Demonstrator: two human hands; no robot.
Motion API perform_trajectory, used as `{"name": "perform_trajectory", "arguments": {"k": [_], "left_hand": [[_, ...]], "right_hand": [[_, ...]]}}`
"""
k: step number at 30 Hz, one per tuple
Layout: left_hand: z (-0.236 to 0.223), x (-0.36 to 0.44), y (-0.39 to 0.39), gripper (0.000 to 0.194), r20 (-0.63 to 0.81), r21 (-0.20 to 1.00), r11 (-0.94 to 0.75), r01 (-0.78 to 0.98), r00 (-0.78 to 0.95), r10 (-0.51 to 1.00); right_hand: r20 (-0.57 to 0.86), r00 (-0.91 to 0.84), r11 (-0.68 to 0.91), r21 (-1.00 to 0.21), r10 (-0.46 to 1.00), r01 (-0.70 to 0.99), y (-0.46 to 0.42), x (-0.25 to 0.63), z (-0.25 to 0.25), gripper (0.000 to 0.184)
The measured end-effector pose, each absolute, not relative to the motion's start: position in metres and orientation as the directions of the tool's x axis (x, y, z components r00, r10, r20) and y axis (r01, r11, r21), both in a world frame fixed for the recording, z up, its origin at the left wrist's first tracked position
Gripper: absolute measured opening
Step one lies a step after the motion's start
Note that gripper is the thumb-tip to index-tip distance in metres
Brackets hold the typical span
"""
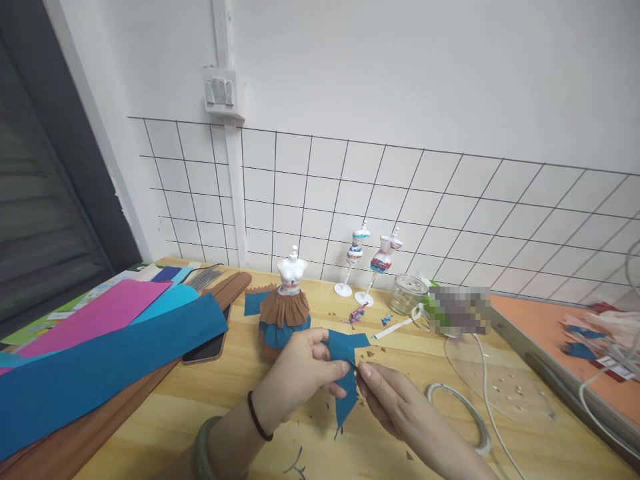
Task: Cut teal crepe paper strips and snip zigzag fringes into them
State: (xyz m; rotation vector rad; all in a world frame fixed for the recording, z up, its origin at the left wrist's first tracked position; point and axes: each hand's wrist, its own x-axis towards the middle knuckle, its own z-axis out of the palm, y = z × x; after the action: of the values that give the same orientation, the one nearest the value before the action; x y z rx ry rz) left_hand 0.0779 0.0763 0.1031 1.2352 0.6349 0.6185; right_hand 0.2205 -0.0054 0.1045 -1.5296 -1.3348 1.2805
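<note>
My left hand pinches a cut piece of blue crepe paper between thumb and fingers, above the table. One strip of the paper points right, and another part hangs down to a ragged tip. My right hand is closed at the paper's right edge, its fingertips around a thin dark tool; most of this tool is hidden, so its kind is unclear. Just behind my left hand stands a small white dress-form mannequin wearing a gathered brown and blue paper skirt.
Stacked coloured paper and a phone lie left. Two small mannequins and a glass jar stand behind. A tape roll, a white cable and a clear plate lie right. Scraps litter the wooden table.
</note>
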Motion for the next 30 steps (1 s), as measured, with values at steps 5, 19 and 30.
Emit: {"name": "perform_trajectory", "arguments": {"k": [5, 19, 30], "left_hand": [[0.105, 0.078, 0.076, 0.032, -0.106, 0.972, 0.22, -0.084, 0.679, 0.727], [0.103, 0.075, 0.077, 0.025, -0.087, 0.967, 0.229, -0.111, 0.701, 0.708], [0.102, 0.074, 0.078, 0.02, -0.097, 0.956, 0.261, -0.132, 0.701, 0.706]], "right_hand": [[-0.217, -0.024, -0.203, -0.941, 0.976, 0.269, -0.006, 0.219, 0.108, 0.04], [-0.17, -0.001, -0.163, -0.946, 0.986, 0.28, -0.004, 0.226, 0.091, 0.041], [-0.135, -0.019, -0.125, -0.953, 0.991, 0.276, -0.002, 0.224, 0.09, 0.041]]}}
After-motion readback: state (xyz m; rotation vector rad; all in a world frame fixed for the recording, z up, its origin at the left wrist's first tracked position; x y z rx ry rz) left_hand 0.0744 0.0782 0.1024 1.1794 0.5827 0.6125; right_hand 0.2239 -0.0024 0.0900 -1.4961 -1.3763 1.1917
